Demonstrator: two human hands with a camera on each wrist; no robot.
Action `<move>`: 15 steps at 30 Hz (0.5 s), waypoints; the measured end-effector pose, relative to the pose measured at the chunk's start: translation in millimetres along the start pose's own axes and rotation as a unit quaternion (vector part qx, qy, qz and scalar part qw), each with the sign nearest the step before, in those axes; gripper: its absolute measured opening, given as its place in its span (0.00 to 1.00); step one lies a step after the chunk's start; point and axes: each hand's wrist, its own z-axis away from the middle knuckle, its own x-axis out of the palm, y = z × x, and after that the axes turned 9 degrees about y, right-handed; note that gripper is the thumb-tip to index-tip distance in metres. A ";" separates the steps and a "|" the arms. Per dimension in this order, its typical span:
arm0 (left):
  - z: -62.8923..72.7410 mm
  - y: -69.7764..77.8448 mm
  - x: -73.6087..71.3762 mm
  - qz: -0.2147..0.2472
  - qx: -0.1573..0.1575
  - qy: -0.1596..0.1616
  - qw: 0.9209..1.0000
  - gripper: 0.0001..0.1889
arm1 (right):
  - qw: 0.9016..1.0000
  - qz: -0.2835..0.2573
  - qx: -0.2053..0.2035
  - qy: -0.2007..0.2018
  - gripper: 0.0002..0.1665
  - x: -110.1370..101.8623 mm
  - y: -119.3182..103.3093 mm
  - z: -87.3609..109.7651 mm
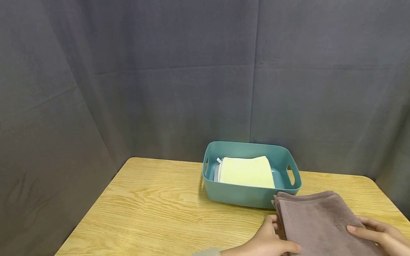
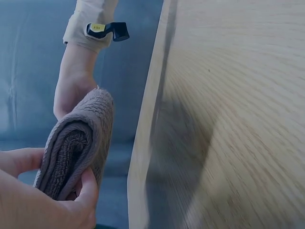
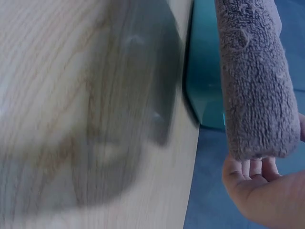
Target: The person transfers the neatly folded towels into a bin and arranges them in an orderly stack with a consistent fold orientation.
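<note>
A folded brown-mauve towel (image 1: 320,222) is held up between both hands, its far corner overlapping the basket's front in the head view. My left hand (image 1: 267,240) pinches its left edge, thumb on top and fingers beneath. Several folded layers of the towel (image 2: 71,143) show end-on in the left wrist view, between the left hand's thumb and fingers. On the opposite edge, my right hand (image 1: 382,233) grips with the thumb on top. The right wrist view shows the towel's rounded fold (image 3: 257,81), with the right hand's fingers (image 3: 257,167) under its end.
Behind the towel, a teal basket (image 1: 238,195) with handle holes stands on the wooden table (image 1: 153,209). In it lie a folded pale yellow towel (image 1: 246,172) and a greyish cloth (image 1: 216,173) at its left. Grey curtains (image 1: 192,89) hang around the table's back and sides.
</note>
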 end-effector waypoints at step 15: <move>9.3 0.3 -37.7 -0.015 0.002 -0.001 1.000 0.29 | 0.999 0.029 -0.022 0.026 0.53 32.7 -7.1 6.2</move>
